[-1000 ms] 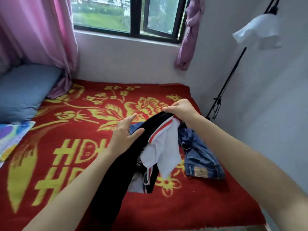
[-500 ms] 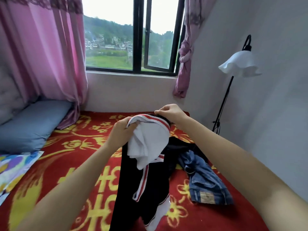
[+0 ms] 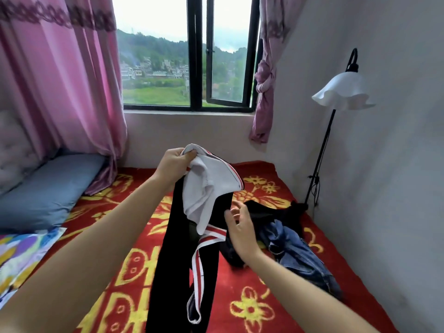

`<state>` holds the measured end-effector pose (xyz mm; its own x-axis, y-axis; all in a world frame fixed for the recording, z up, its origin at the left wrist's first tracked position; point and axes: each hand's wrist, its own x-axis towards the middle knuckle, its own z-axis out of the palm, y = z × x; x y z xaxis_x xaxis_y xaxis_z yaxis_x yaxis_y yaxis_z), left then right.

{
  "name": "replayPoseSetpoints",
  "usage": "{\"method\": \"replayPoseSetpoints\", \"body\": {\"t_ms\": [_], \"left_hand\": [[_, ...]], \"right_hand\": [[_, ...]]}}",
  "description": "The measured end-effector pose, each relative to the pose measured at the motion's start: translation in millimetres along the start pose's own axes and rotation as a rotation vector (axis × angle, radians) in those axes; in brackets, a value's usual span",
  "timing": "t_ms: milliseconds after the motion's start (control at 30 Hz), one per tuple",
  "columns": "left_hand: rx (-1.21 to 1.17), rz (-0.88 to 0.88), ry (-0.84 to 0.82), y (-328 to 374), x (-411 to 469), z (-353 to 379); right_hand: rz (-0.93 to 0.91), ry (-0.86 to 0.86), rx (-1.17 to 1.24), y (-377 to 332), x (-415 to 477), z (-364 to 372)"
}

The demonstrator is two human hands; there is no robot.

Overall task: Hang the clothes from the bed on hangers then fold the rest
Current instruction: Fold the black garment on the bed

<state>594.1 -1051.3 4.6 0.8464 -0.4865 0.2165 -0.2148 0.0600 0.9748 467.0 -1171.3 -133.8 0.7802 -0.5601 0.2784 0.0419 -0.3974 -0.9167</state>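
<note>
Bedroom with a window; a bed (image 3: pixel 252 308) under a red and yellow blanket fills the foreground. Above the middle of the bed hangs a black garment (image 3: pixel 177 260) with a white lining and red-and-white stripes. The left hand (image 3: pixel 171 164) pinches its white upper edge between thumb and curled fingers. The right hand (image 3: pixel 240 230) is open with fingers spread, just beside the striped band; we cannot tell whether it touches the cloth. On the right side of the bed lie jeans (image 3: pixel 298 248) and a dark heap of clothes (image 3: pixel 269 210), both unsorted. No hanger shows.

We judge the step in hand to be straightening this garment before hanging or folding it. The white lining suggests that part of it is turned inside out. To do this well, we would take the striped band with the free hand, draw the lining back through, then hold the garment by two matching corners so that it falls flat and untwisted.
</note>
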Motion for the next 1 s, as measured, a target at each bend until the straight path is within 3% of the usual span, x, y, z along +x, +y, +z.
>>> {"method": "replayPoseSetpoints", "body": {"t_ms": [133, 233, 367, 433, 567, 633, 733, 800, 1000], "left_hand": [[-0.028, -0.004, 0.04, 2, 0, -10], [-0.051, -0.033, 0.084, 4, -3, -29], [-0.04, -0.067, 0.246, -3, -10, -76], [0.07, -0.092, 0.279, -15, -16, -99], [0.336, -0.037, 0.287, -29, -24, -109], [0.381, 0.022, 0.15, -25, -28, -95], [0.344, 0.026, -0.295, -28, -35, -62], [0.314, 0.015, -0.478, -39, -40, -41], [0.186, -0.02, -0.286, -57, -44, -22]], "right_hand": [[-0.008, -0.098, 0.064, 5, -9, 32], [0.096, 0.011, 0.095, 0, 11, 37], [0.198, 0.12, 0.416, -21, 42, 1], [0.21, 0.073, 0.465, -36, 50, -17], [0.046, -0.131, 0.398, -79, 60, -28], [-0.06, -0.278, 0.189, -101, 61, -21], [-0.124, -0.498, -0.057, -121, 56, -2], [-0.111, -0.545, -0.107, -126, 57, 3], [0.024, -0.531, -0.094, -125, 72, -23]]}}
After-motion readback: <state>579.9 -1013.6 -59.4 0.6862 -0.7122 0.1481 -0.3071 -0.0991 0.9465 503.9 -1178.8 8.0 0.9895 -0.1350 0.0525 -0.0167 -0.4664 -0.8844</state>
